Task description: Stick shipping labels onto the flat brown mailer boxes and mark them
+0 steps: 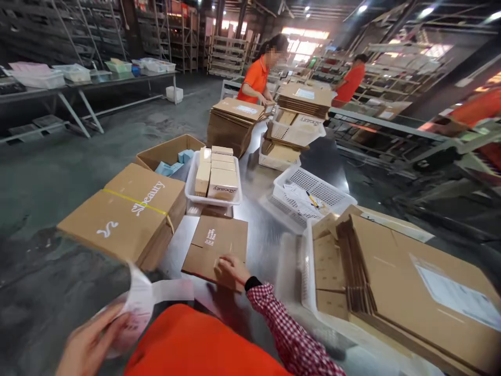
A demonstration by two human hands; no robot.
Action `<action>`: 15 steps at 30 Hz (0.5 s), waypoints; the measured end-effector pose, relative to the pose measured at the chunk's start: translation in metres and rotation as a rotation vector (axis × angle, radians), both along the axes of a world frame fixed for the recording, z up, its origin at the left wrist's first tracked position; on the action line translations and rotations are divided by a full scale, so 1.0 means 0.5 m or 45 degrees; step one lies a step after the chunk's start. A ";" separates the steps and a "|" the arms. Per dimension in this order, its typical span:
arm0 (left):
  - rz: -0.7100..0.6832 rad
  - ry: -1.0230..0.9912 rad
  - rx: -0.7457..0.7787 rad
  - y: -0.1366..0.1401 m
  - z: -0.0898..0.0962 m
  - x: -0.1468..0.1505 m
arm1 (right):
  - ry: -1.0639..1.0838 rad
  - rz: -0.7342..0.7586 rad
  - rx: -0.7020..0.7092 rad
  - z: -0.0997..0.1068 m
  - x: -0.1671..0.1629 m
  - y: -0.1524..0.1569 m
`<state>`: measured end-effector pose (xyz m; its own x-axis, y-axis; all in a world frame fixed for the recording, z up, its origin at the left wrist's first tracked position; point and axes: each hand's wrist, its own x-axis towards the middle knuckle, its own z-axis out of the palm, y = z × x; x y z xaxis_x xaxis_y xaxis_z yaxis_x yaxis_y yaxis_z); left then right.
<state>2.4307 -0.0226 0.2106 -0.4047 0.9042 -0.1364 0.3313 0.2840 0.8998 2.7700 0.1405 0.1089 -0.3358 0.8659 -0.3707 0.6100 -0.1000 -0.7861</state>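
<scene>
At the lower left, my left hand [92,337] grips a roll of white printed labels [136,297]. A loose strip curls off the roll to the right. My right hand [233,269], in a checked sleeve with a dark cuff, rests on a flat brown cardboard box [225,235] with white lettering. Its fingers are curled together against the cardboard; whatever may be between them is too small to make out. The box lies on the metal table [254,209], just in front of a white basket [237,201] packed with small cream boxes [223,183].
Strapped flat cartons [129,209] stand left, beside an open carton [164,149] with blue items. On the right are a perforated basket [317,190] with papers and a pen, and a crate [309,266] of folded cardboard. Orange-shirted people [256,78] stand farther back.
</scene>
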 end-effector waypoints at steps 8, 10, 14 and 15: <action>-0.612 -0.276 -0.084 0.067 -0.012 0.015 | 1.335 -0.229 -0.659 0.146 -0.278 -0.176; -0.620 -0.314 -0.087 0.078 -0.030 0.019 | 1.277 -0.448 -0.337 0.155 -0.297 -0.174; -0.567 -0.389 -0.047 0.083 -0.064 0.030 | 1.077 -0.540 -0.079 0.154 -0.288 -0.159; -0.560 -0.391 -0.037 0.082 -0.069 0.033 | 1.063 -0.563 -0.107 0.154 -0.284 -0.159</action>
<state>2.4473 0.0183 0.1761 0.0741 0.9736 -0.2160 0.1473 0.2035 0.9679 2.6282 0.0612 0.1858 -0.1688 0.9595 -0.2255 -0.2529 -0.2633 -0.9310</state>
